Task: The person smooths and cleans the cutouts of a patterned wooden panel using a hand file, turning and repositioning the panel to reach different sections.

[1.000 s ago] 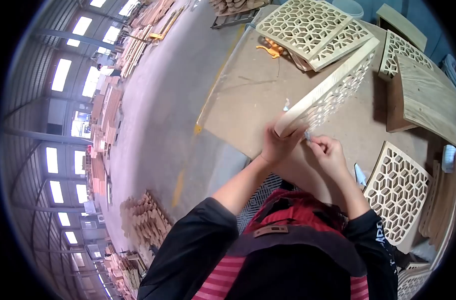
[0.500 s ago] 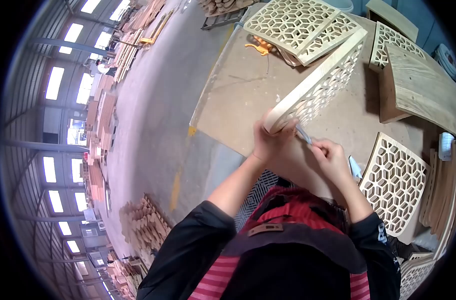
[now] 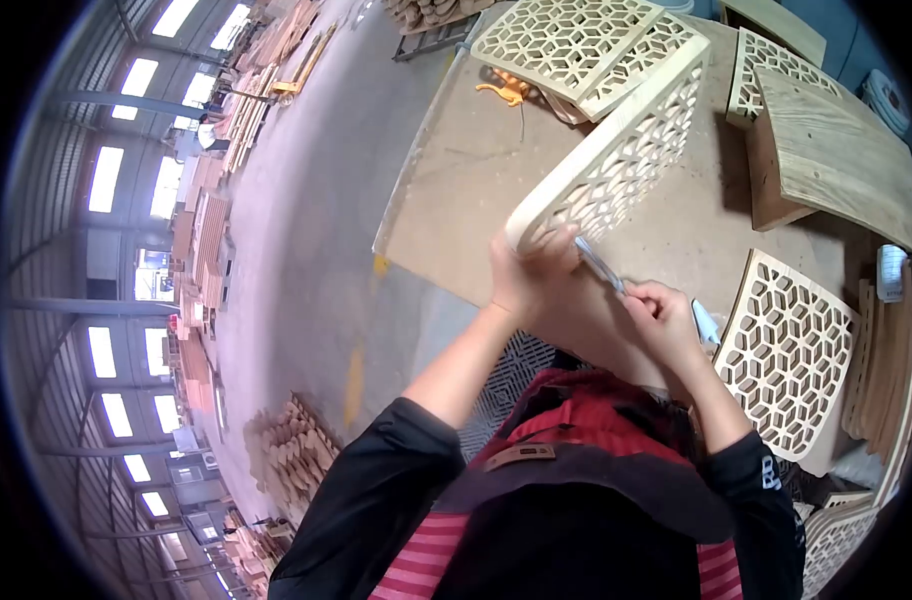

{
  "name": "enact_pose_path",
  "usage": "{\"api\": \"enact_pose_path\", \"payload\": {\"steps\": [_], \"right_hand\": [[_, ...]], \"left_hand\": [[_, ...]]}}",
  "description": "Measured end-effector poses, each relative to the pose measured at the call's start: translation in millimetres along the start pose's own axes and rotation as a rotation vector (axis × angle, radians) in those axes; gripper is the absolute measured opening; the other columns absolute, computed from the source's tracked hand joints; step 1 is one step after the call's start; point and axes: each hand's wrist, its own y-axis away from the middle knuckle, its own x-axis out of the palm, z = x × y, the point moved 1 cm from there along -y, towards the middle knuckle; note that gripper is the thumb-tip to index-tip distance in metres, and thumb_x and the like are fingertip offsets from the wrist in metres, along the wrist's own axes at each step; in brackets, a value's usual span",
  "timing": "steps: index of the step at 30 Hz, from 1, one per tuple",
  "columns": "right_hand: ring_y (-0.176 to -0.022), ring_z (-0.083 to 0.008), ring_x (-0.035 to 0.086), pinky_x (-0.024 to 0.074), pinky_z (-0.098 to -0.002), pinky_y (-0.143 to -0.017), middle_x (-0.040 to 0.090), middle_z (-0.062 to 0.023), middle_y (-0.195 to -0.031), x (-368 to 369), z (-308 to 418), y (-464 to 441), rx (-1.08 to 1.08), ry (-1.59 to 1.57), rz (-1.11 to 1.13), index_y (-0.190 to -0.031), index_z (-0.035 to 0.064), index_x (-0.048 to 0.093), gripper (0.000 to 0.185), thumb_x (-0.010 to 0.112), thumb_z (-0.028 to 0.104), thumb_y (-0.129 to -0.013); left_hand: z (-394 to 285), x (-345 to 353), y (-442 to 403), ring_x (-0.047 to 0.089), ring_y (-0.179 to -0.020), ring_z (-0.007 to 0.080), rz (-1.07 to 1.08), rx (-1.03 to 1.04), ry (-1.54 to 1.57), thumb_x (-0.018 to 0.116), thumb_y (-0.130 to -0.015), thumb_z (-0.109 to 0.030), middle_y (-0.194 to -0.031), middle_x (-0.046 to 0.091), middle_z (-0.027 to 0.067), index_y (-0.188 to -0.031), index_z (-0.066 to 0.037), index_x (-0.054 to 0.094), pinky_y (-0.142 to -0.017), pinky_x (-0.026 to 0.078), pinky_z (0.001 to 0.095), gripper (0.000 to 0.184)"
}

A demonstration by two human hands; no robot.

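Observation:
A pale wooden panel with a cut-out lattice [image 3: 631, 165] stands on edge, slanting up and away over the brown work table [image 3: 446, 190]. Its near rounded corner is gripped by my left hand [image 3: 531, 272]. My right hand [image 3: 666, 318] pinches a thin grey-blue strip or tool [image 3: 601, 265], whose far end reaches the fingers of my left hand by the panel's lower edge. Just beyond my right hand lies a light blue pointed object [image 3: 705, 322]. Another lattice panel [image 3: 788, 350] rests to its right.
Stacked lattice panels [image 3: 566, 45] and an orange tool [image 3: 508, 90] lie at the table's far side. A wooden box-like piece [image 3: 836, 150] sits at the right, near a white roll [image 3: 890, 273]. Shaped wood pieces [image 3: 294, 450] are piled on the floor at left.
Both the panel and my left hand have shifted left in view, as has most of the scene. More of the thin strip shows between my hands, which are farther apart.

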Motion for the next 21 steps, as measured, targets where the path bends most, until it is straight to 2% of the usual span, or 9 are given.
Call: {"api": "enact_pose_path", "payload": {"steps": [1,4,6,8,9,10,11,17,21], "right_hand": [[-0.067,-0.0145,0.062,0.0494,-0.0323,-0.059,0.065,-0.0029,-0.072,-3.3,-7.8,1.0,-0.005,0.032,0.005,-0.096,-0.0022,0.068,0.015,0.063,0.006,-0.085],[-0.063,-0.0069,0.052,0.0434,-0.0253,-0.055,0.062,-0.0006,-0.066,14.3,-4.2,-26.7,-0.302,0.091,-0.072,-0.094,-0.0024,0.070,0.013,0.063,0.008,-0.090],[-0.066,-0.0089,0.057,0.0471,-0.0270,-0.059,0.066,-0.0057,-0.070,25.2,14.6,-58.2,-0.212,0.145,0.087,-0.095,-0.0033,0.069,0.017,0.062,0.011,-0.089],[-0.066,-0.0121,0.059,0.0475,-0.0279,-0.060,0.067,-0.0098,-0.072,34.4,1.6,-69.1,-0.334,0.054,0.002,-0.095,-0.0036,0.068,0.018,0.061,0.012,-0.088],[-0.066,-0.0129,0.060,0.0478,-0.0282,-0.061,0.067,-0.0106,-0.073,28.7,3.4,-56.1,-0.275,0.022,-0.005,-0.095,-0.0038,0.068,0.018,0.062,0.011,-0.087],[-0.066,-0.0137,0.060,0.0480,-0.0286,-0.062,0.067,-0.0113,-0.073,20.1,14.7,-38.2,-0.220,-0.013,-0.007,-0.094,-0.0040,0.068,0.018,0.062,0.011,-0.087],[-0.066,-0.0145,0.060,0.0483,-0.0289,-0.062,0.067,-0.0120,-0.073,14.3,19.4,-25.6,-0.171,-0.050,-0.004,-0.094,-0.0042,0.068,0.017,0.062,0.010,-0.086],[-0.071,-0.0226,0.066,0.0503,-0.0329,-0.068,0.067,-0.0161,-0.076,10.9,33.6,-25.7,-0.187,0.285,-0.068,-0.097,-0.0032,0.068,0.018,0.062,0.007,-0.084],[-0.071,-0.0268,0.066,0.0491,-0.0372,-0.065,0.065,-0.0180,-0.076,31.7,-2.3,-53.4,-0.429,0.086,-0.157,-0.094,0.0006,0.069,0.017,0.062,0.012,-0.084]], "left_hand": [[2.8,1.3,-2.5,0.064,-0.080,0.0122,-0.008,-0.015,0.098,0.077,-0.079,-0.013,-0.090,0.070,0.0070,-0.104,0.002,0.064,-0.071,0.052,0.0284,0.032],[-15.4,-3.4,-8.1,0.063,-0.084,0.0132,0.013,-0.041,0.076,0.078,-0.078,-0.012,-0.096,0.070,0.0085,-0.108,0.003,0.064,-0.075,0.052,0.0291,0.036],[-23.2,0.5,-3.9,0.064,-0.088,0.0157,-0.021,-0.031,0.010,0.077,-0.079,-0.009,-0.100,0.069,0.0098,-0.110,0.006,0.064,-0.080,0.052,0.0303,0.036],[-25.4,0.9,-2.7,0.063,-0.089,0.0148,0.001,-0.043,0.028,0.077,-0.079,-0.008,-0.099,0.068,0.0085,-0.109,0.006,0.063,-0.078,0.052,0.0305,0.036],[-21.7,3.1,-5.2,0.064,-0.089,0.0158,-0.027,-0.089,0.068,0.076,-0.080,-0.007,-0.100,0.067,0.0082,-0.109,0.005,0.063,-0.078,0.053,0.0306,0.034],[-19.0,-0.8,-9.4,0.064,-0.091,0.0169,0.007,0.045,-0.025,0.075,-0.081,-0.005,-0.103,0.067,0.0086,-0.112,0.005,0.062,-0.079,0.052,0.0306,0.035],[-13.2,-3.1,-10.6,0.063,-0.093,0.0168,0.011,0.021,-0.019,0.075,-0.080,-0.006,-0.104,0.066,0.0087,-0.112,0.005,0.062,-0.081,0.052,0.0307,0.036],[-14.6,0.0,-7.1,0.063,-0.091,0.0157,0.042,0.099,-0.084,0.073,-0.083,-0.004,-0.107,0.064,0.0104,-0.116,0.004,0.057,-0.081,0.053,0.0291,0.038],[-11.2,2.1,-3.9,0.063,-0.093,0.0165,0.069,0.134,-0.071,0.071,-0.085,-0.001,-0.108,0.062,0.0117,-0.117,0.004,0.054,-0.081,0.055,0.0300,0.037]]}}
